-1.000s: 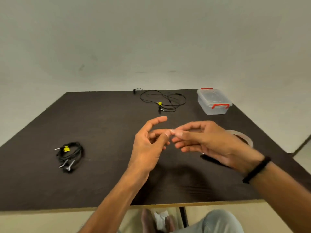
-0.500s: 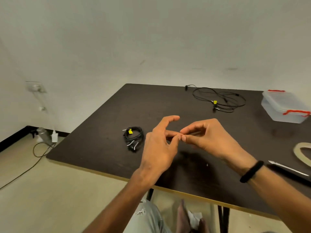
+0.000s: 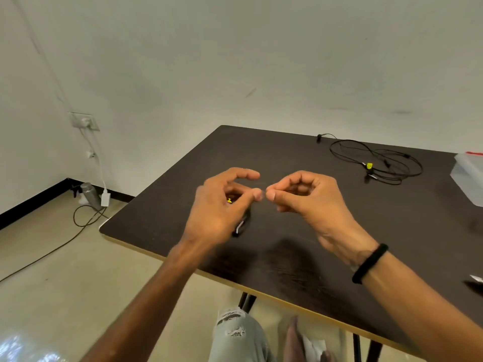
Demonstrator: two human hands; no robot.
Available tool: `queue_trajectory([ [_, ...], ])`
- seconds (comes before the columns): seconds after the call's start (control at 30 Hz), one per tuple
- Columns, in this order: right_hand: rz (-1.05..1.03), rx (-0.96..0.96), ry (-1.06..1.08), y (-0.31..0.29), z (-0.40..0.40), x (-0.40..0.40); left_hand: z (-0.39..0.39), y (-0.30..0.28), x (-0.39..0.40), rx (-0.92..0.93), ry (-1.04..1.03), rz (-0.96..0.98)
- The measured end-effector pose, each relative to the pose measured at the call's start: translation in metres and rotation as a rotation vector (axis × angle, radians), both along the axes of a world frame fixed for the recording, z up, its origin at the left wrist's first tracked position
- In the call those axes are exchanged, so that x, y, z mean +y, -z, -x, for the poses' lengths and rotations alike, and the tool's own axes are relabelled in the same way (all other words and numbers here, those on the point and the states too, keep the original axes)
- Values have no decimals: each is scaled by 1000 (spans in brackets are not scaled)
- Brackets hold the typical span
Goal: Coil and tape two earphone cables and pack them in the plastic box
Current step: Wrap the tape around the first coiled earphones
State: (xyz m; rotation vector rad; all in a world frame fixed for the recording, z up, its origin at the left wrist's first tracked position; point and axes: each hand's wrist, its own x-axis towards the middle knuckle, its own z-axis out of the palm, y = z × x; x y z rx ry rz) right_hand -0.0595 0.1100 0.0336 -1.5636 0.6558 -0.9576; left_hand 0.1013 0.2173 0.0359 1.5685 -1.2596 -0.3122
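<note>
My left hand and my right hand hover above the dark table, thumb tips almost touching. Both pinch the ends of a short clear tape strip, which is barely visible. Under my left hand lies the coiled black earphone cable with a yellow tag; my hand hides most of it. The second earphone cable, loose and uncoiled, lies at the far side of the table. The clear plastic box with red clips is cut off at the right edge.
A dark tool with a silver tip pokes in at the right edge. The table's left corner is close to my left hand. On the floor at the left are a wall socket with a charger, cords and a metal bottle.
The view has swung left and both hands have moved left, now above the coiled cable. The tape roll has left the view. The fingertips stay pinched together.
</note>
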Motion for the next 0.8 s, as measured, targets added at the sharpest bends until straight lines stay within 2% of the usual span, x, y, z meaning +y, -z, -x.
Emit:
queue_trajectory([
  [0.1, -31, -14, 23, 6, -15, -11, -35, -2, -4, 6, -30, -69],
  [0.2, 63, 54, 66, 15, -29, -22, -70, -2, -17, -242, -118, -274],
  [0.37, 137, 106, 120, 32, -51, -38, -92, 0, -57, -490, 95, -601],
  [0.47, 133, 99, 144, 43, -53, -45, -93, 7, -75, -572, 146, -644],
  [0.67, 116, 71, 176, 47, -42, -55, -94, 11, -78, -512, 130, -601],
  [0.8, 109, 13, 229, 38, -32, -59, -92, -2, -74, -211, 183, -479],
])
